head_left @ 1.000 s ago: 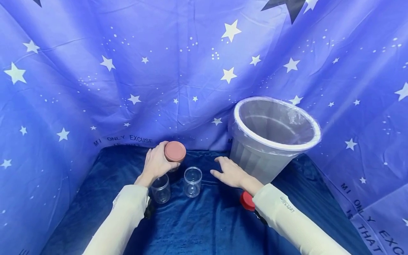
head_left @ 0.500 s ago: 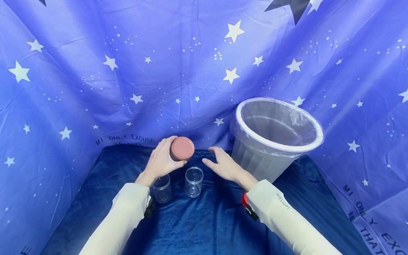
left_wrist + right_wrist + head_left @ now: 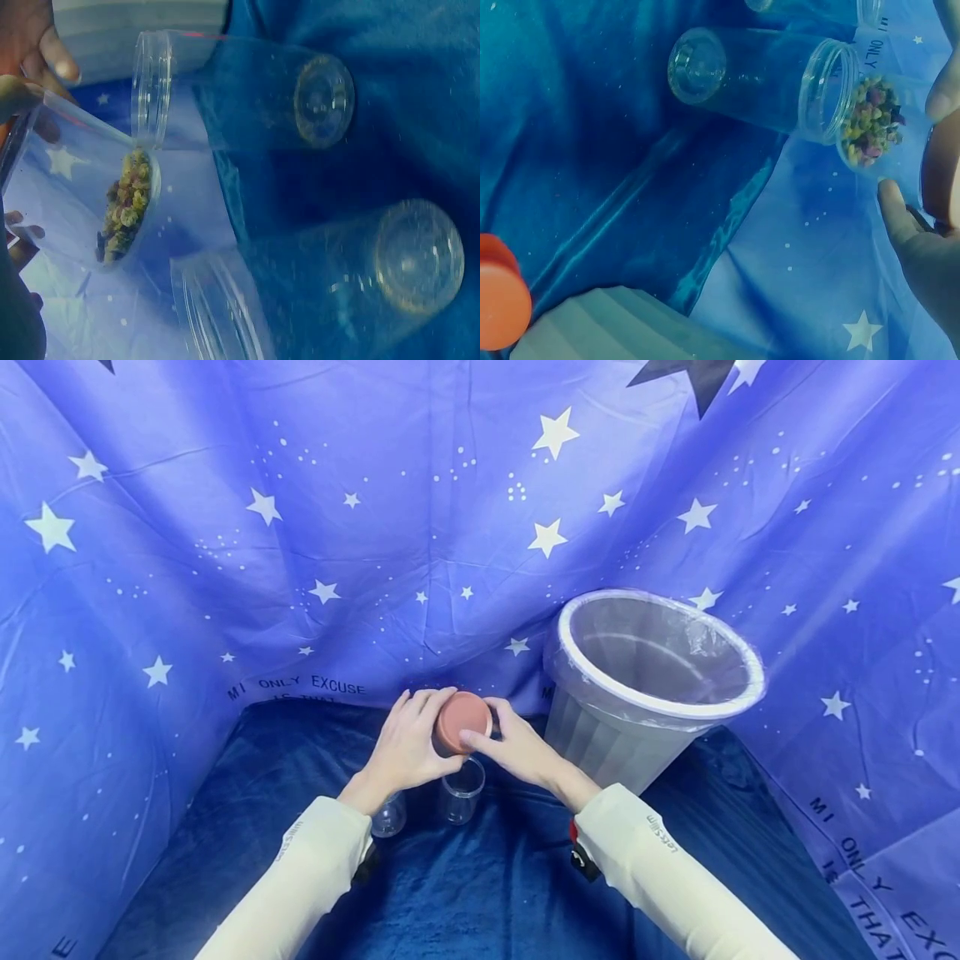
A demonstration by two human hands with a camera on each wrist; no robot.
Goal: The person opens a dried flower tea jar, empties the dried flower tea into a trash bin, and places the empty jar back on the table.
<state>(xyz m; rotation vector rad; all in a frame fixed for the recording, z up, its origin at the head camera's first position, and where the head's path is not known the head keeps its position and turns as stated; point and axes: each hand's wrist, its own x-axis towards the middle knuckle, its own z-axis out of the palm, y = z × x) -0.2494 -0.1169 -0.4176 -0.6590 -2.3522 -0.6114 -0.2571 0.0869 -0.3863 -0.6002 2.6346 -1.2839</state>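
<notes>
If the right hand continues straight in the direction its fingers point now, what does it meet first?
The right hand points left, and its fingers already touch the red-brown lid of the jar that the left hand holds. So it would likely meet that lid first, then the left hand.

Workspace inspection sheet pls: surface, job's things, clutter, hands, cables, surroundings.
Surface: dark blue velvety cloth, wrinkled.
Job's things: clear jar with a brown-red lid, held tilted, some small multicoloured bits at its bottom; two empty clear jars upright, lidless, below it.
Clutter: grey bin with a clear liner, right; red cap near the bin.
Hands: left hand grips the jar; right hand fingers on the lid.
Cables: nothing seen.
Surroundings: blue star-print fabric on three sides.
</notes>
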